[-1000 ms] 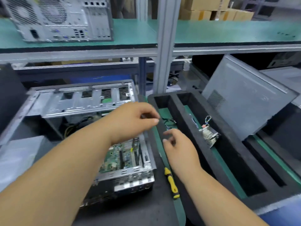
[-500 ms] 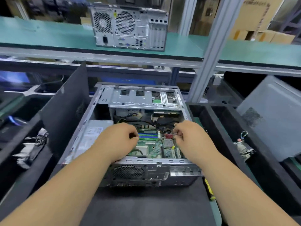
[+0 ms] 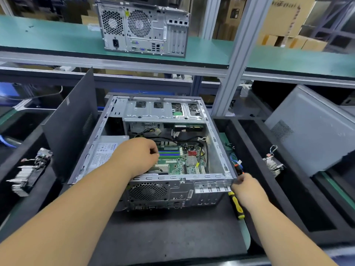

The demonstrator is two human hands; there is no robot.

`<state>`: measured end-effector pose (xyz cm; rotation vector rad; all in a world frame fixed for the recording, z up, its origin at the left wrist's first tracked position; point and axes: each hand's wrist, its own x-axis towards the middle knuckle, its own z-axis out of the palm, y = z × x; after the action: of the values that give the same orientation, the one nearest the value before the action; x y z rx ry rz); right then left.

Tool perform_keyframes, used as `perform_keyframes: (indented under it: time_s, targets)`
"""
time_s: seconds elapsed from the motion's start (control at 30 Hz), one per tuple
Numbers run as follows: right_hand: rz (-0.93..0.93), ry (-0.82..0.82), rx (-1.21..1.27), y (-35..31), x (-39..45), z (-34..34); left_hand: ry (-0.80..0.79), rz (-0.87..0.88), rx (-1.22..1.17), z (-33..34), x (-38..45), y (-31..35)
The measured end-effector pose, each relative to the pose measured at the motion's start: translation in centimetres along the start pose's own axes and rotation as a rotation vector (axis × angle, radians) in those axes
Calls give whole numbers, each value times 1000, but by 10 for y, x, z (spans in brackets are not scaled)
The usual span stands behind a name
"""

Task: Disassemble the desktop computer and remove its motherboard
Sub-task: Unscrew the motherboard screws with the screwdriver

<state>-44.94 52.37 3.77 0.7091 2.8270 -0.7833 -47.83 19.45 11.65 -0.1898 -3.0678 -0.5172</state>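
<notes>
The open desktop case [image 3: 107, 143] lies on its side on a dark mat, rear panel facing me. Its green motherboard [image 3: 178, 164] is on the case floor, with cables running above it. My left hand [image 3: 138, 156] reaches into the case and is curled over the board's left part beside the memory slots; what its fingers hold is hidden. My right hand [image 3: 247, 191] is outside the case at its near right corner, fingers bunched against the metal edge. A yellow-and-black screwdriver [image 3: 237, 207] lies just under that hand.
Black foam trays flank the case: a heatsink part [image 3: 28, 173] lies in the left tray and another part [image 3: 272, 164] in the right one. A dark side panel [image 3: 73, 121] leans at the left, a grey panel [image 3: 315, 131] at the right. A second computer [image 3: 142, 27] stands on the shelf.
My head turned back from the right tray to the case. My left hand went into the case; my right hand entered it, then pulled out to the near right corner.
</notes>
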Motion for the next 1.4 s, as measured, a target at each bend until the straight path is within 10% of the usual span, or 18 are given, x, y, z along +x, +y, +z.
perform_keyframes:
  time_s: [0.37, 0.83, 1.4]
  targets:
    - [45, -120, -104, 16, -7, 14, -8, -24, 47, 1, 3, 1]
    - [-345, 424, 705, -84, -29, -56, -1, -13, 40, 0, 2, 1]
    - [-713, -19, -34, -164, -7, 0, -9, -9, 36, 1, 2, 1]
